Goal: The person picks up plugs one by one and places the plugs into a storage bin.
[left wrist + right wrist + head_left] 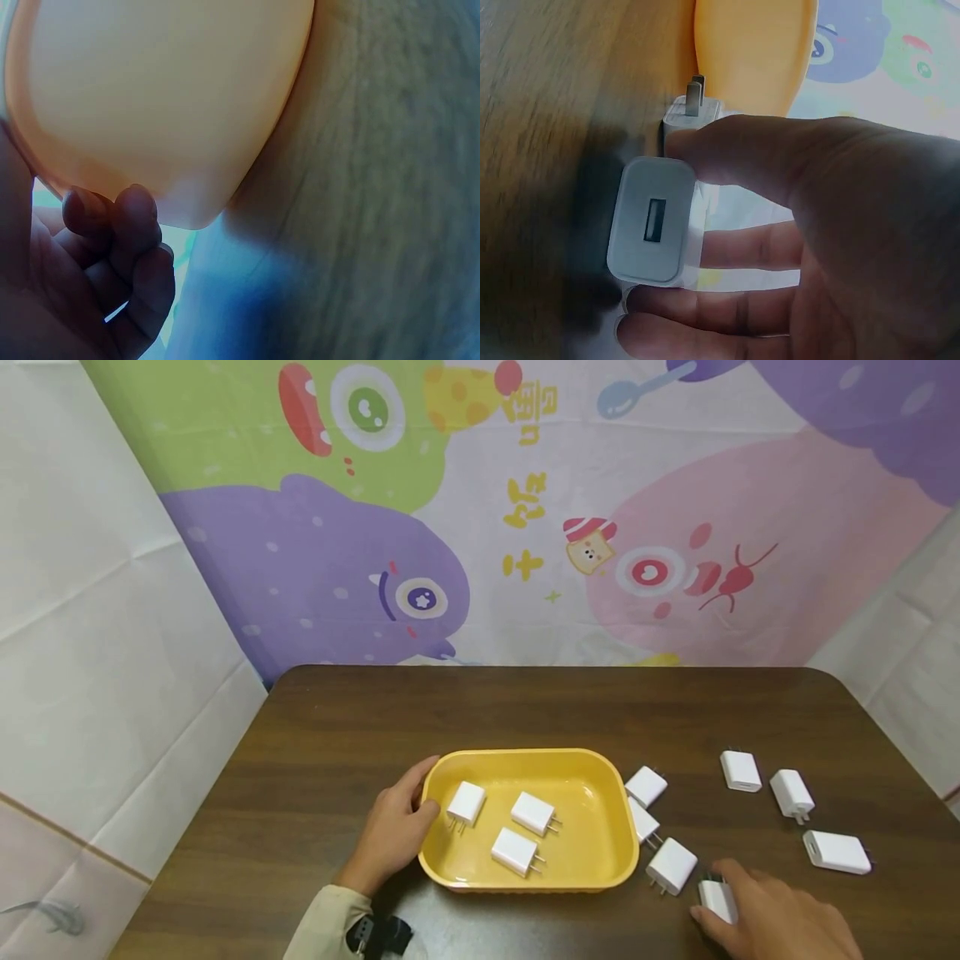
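A yellow plastic basin [607,868] stands on the table with 3 white charger plugs in it, one of them a charger [516,850] near the front. My left hand [393,827] grips the basin's left end, thumb at the rim; in the left wrist view its fingers curl against the outside wall [165,112]. Right of the basin, my right hand [780,914] holds a white USB charger [717,900] between thumb and fingers. The right wrist view shows that charger [651,221] with its USB port facing the camera.
Beside the basin's right end lie 3 more chargers, the nearest charger [672,866] with prongs down-left. Farther right is a loose group including a charger [836,852]. A cartoon-printed cloth [525,610] hangs behind the brown table [337,718].
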A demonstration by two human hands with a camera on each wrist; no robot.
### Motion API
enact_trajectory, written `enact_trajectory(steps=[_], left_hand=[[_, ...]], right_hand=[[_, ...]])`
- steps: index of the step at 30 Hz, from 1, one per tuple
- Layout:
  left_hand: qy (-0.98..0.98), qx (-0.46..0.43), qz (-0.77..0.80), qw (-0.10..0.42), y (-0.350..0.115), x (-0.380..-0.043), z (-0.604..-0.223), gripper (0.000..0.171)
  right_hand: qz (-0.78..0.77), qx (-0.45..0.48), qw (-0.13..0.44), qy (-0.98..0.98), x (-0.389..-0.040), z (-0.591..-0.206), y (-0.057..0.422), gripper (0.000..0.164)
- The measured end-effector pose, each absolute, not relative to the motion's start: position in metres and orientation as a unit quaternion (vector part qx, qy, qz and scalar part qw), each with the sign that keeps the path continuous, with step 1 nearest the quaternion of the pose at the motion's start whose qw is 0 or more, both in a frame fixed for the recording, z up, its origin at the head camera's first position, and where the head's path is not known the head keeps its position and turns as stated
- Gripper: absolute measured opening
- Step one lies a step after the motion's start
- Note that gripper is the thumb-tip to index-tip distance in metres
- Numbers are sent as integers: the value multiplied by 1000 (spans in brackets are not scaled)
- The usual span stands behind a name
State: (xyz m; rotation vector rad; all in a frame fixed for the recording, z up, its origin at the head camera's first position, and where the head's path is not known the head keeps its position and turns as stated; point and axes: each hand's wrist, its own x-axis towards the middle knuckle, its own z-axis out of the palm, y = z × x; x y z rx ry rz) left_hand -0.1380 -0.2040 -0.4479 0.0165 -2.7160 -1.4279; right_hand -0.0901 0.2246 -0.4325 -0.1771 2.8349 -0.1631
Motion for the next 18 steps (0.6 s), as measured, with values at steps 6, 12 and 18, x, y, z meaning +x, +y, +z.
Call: enact_trajectory(steps=[6,12,18], left_hand=[[-882,7,-469,30,-204,-137,-448,56],[-883,9,-468,31,-204,-137,-448,56],[-883,11,-468,31,-203,-137,-447,56]], right_hand=[[-69,-75,150,983,-89,-433,225,70],[-67,-69,157,983,-90,-428,223,69],[-68,-61,151,984,-90,-426,222,66]])
